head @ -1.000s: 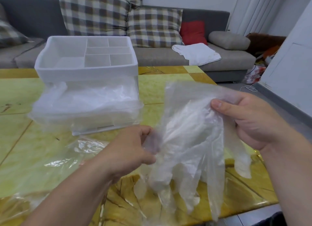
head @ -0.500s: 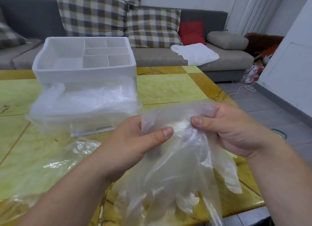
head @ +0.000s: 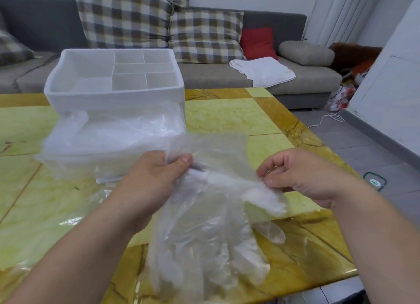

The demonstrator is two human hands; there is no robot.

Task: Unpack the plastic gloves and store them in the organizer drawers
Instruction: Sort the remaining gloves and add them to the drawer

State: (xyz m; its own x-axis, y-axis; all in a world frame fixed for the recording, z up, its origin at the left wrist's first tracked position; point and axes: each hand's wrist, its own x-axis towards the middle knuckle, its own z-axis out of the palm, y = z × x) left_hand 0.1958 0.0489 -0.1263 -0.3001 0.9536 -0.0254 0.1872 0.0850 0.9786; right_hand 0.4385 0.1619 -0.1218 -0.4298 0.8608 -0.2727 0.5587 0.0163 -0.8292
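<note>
Right hand point(head: 302, 178) moved rightward; gloves point(head: 211, 224) stretched to left hand point(head: 154, 178).

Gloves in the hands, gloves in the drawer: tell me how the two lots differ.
The held gloves hang above the table, gripped by the left hand and pinched by the right hand; the drawer gloves lie in the open drawer of the organizer. The held gloves show fingers pointing down; the drawer gloves are a rumpled heap with no fingers to make out. Both are thin, clear plastic.

Both forearms reach forward, left hand point(head: 156, 178) clenched, right hand point(head: 302, 178) loosely curled, its fingers point(head: 276, 165) seemingly pinching.
</note>
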